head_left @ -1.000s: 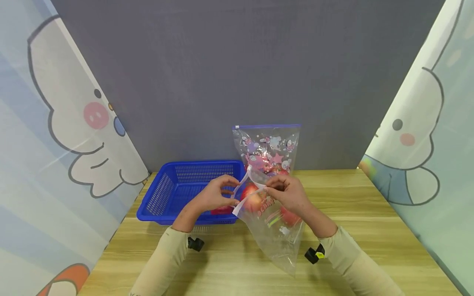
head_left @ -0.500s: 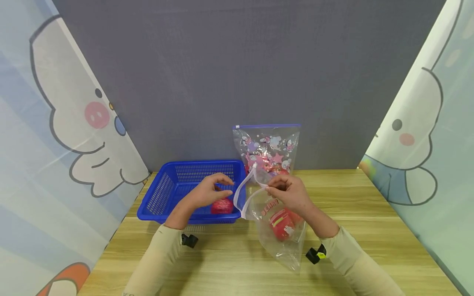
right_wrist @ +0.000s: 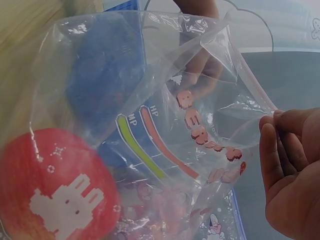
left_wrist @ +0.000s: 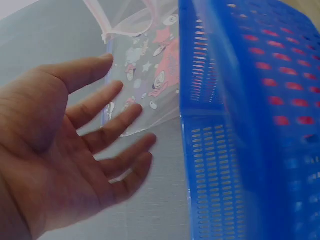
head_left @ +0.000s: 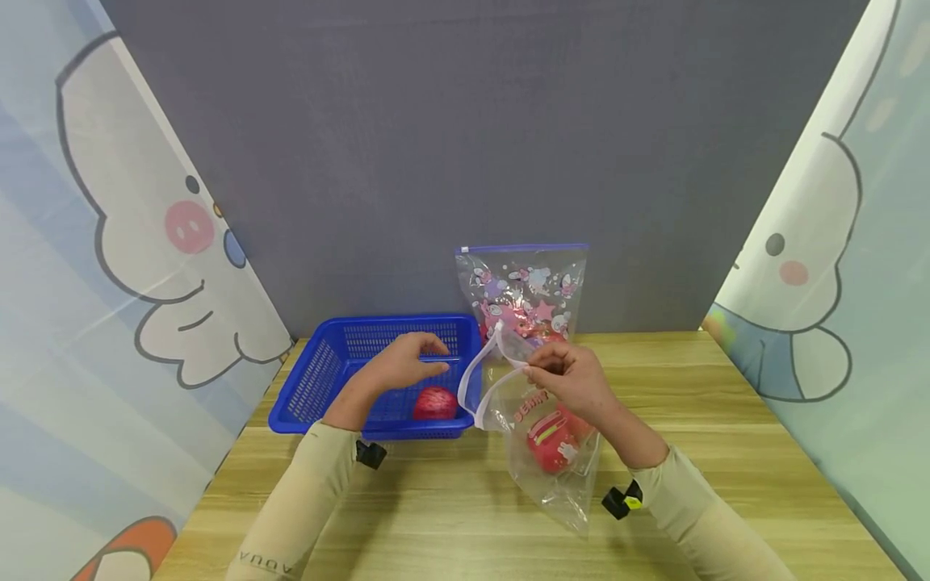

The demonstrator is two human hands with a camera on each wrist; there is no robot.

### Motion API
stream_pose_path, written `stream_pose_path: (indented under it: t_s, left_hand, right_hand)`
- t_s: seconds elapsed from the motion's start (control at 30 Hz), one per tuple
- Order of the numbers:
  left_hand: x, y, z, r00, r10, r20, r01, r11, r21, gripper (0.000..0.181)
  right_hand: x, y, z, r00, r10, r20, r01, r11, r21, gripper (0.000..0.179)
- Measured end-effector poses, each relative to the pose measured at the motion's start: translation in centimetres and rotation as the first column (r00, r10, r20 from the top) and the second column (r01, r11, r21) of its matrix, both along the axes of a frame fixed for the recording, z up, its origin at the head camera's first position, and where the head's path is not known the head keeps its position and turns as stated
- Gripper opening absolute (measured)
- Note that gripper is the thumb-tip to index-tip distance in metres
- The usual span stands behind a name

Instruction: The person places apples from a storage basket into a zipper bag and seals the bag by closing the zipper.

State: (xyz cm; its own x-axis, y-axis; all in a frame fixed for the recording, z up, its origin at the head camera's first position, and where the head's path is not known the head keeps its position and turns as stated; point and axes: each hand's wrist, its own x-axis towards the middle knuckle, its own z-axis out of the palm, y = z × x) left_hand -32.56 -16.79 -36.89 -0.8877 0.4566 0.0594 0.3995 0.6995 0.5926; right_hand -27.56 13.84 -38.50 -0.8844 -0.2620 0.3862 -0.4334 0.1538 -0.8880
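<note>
My right hand (head_left: 574,381) pinches the upper edge of a clear zip bag (head_left: 563,504) printed with letters and a rabbit. The bag hangs with its white-edged mouth gaping toward the left. Red apples (head_left: 550,444) lie low inside it, one showing large in the right wrist view. Over the blue plastic basket (head_left: 308,399) is my left hand (head_left: 400,365), holding nothing, fingers spread and loosely bent in the left wrist view. A single red apple (head_left: 434,403) sits in the basket's near right corner, just below that hand.
Behind the held bag, a second clear bag (head_left: 538,278) with a purple zip and cartoon print stands against the grey wall (head_left: 465,145), red contents at its bottom. Everything stands on a wooden table (head_left: 690,420), with cartoon-printed curtains (head_left: 806,242) at both sides.
My left hand has left the bag's mouth and moved left over the basket. An apple at the mouth has dropped lower into the bag. My right hand has kept its pinch.
</note>
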Motion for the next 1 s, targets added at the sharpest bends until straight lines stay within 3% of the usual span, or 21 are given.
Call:
stream_pose_path:
  t_s: [0.13,0.33,0.67,0.77,0.9,1.0]
  left_hand:
    - [-0.4,0.3,0.7,0.999,0.036,0.034,-0.033,0.995,-0.094,0.033]
    - [-1.8,0.2,1.0,0.990,0.026,0.135,0.007,0.972,-0.234,0.040]
    - [-3.2,0.5,0.7,0.969,0.058,0.239,0.029,0.938,-0.345,0.050]
    - [-3.4,0.9,0.7,0.933,0.100,0.346,0.043,0.923,-0.383,0.051]
    - [-3.9,1.6,0.4,0.849,0.170,0.500,0.054,0.914,-0.402,0.053]
    - [-4.5,2.2,0.1,0.807,0.190,0.558,0.065,0.912,-0.405,0.054]
  right_hand:
    - [0.0,0.1,0.0,1.000,0.000,0.009,0.000,1.000,0.001,0.014]
    - [0.1,0.0,0.1,1.000,-0.008,0.024,0.008,1.000,0.001,0.014]
    - [0.1,0.0,0.3,1.000,0.009,0.025,-0.009,1.000,-0.005,0.012]
    - [0.0,0.0,0.1,0.999,0.023,0.025,-0.022,0.999,-0.023,0.012]
    - [-0.1,-0.1,-0.4,0.999,0.044,0.007,-0.044,0.998,-0.051,0.011]
    - [-0.1,-0.1,-0.6,0.999,0.038,-0.009,-0.039,0.998,-0.049,0.011]
